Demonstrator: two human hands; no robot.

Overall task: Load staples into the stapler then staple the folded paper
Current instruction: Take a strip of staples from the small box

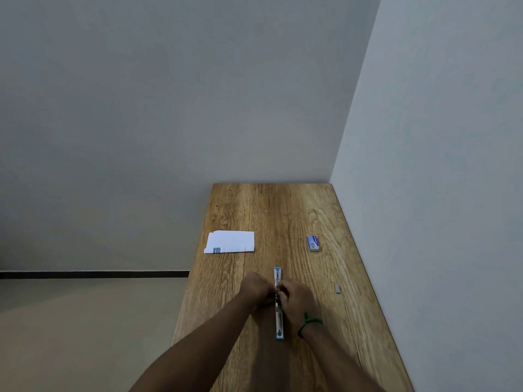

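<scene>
A blue and metal stapler lies swung fully open along the wooden table, one end far, one end near. My left hand and my right hand meet over its middle, fingers closed around the metal channel. What the fingertips pinch there is hidden. A white folded paper lies flat at the far left edge. A small blue staple box sits at the far right. A loose grey strip of staples lies on the wood, right of my hands.
The table stands in a corner, with a grey wall along its right side and another behind it. Its left edge drops to a beige floor. A green band circles my right wrist.
</scene>
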